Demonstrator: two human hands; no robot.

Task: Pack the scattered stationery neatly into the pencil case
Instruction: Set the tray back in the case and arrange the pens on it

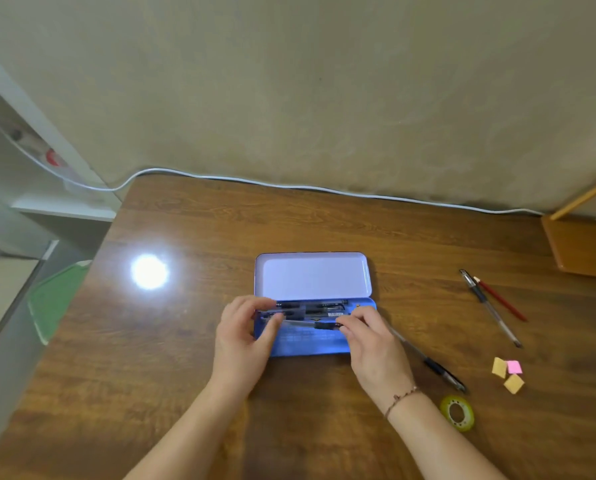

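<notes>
In the head view, a blue pencil case [307,344] lay open at the centre of the frame on a wooden table [185,341], its pale lid [313,276] tipped back toward the wall. Several dark pens [312,306] already lay along the tray's upper part. The left hand [244,336] pinched 1 end of a clear pen [303,323] with curled fingers over the tray's left side, while the right hand [372,344] pinched the same pen's dark grip end at the tray's right side. Just right of the right hand, a black pen [428,362] lay slanted on the table. In the right part of the frame lay another black pen [490,308] beside a red pencil [501,299]. Below them sat 3 small sticky-note pads [507,374], 2 yellow and 1 pink, and a yellow-green tape roll [457,412] at lower right.
</notes>
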